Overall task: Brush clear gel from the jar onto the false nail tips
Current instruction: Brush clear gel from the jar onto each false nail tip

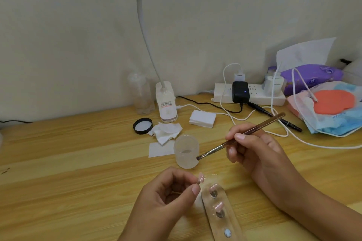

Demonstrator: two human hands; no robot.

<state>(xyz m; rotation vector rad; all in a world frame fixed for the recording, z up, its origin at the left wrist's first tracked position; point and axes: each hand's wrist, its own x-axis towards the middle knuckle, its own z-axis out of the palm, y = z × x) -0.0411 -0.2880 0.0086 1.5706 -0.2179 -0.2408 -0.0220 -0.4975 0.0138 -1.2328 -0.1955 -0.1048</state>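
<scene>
Left of the jar (pixel 186 151) the counter (pixel 68 162) gives wide room to pass. Just behind the jar lie a paper slip (pixel 159 149), crumpled tissue (pixel 166 130) and black lid (pixel 143 125), and farther back stand a lamp base (pixel 166 103) and bottle (pixel 141 94). To its right, cables (pixel 333 147) and a pen (pixel 290 124) cross the counter. The nail stand (pixel 233 225) lies in front of it.

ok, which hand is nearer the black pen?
Right. The right hand, holding the brush, sits just in front of the black pen; the left hand is well off to its front-left.

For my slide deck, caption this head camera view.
Right hand holds gel brush beside frosted jar; left hand pinches pink false nail tip near holder strip.
</scene>
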